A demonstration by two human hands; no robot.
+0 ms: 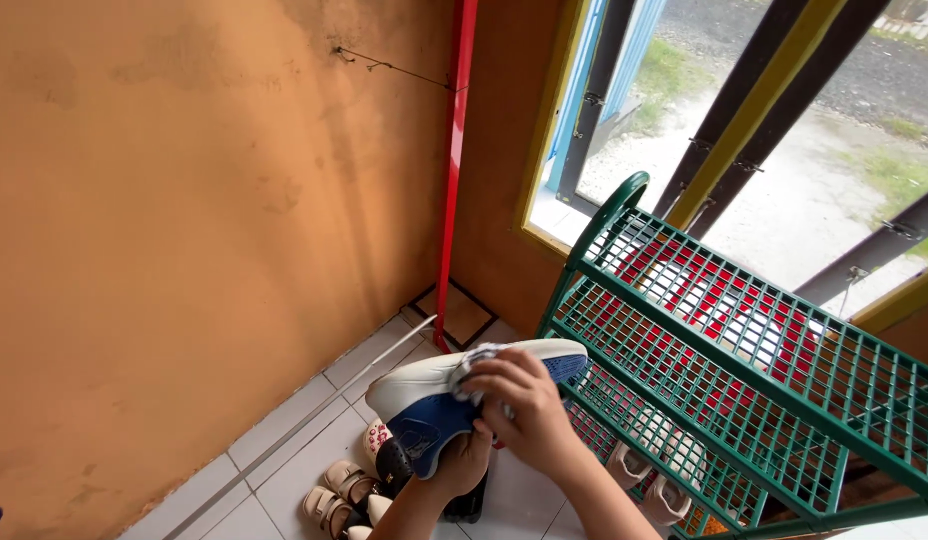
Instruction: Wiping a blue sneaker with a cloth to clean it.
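Hands: two are showing, both belonging to the person wearing the camera, and both are reaching up from the bottom edge.
Left hand [462, 462]: it is gripping one sneaker [454, 395] from beneath, fingers curled shut around the blue heel part.
Right hand [519, 405]: it is lying on top of the sneaker with fingers bent together, pressing one small grey cloth [476, 362] against the upper.
Sneaker: one, white and blue, being held sideways in the air above the floor [284, 455], just left of the rack [744, 370], sole edge facing up.
Cloth: it is peeking out from under the right fingertips, touching the white part of the shoe.
Rack: one, green wire mesh, with at least two tiers showing; red and white shapes are showing through the mesh, too hidden to count.
Sandals [336, 493]: two beige ones are lying on the tiles below the sneaker, with other footwear beside them partly hidden by the hands.
Pole [452, 170]: one red upright is standing in the corner of the orange wall [164, 220].
Floor: pale tiles are running along the wall.
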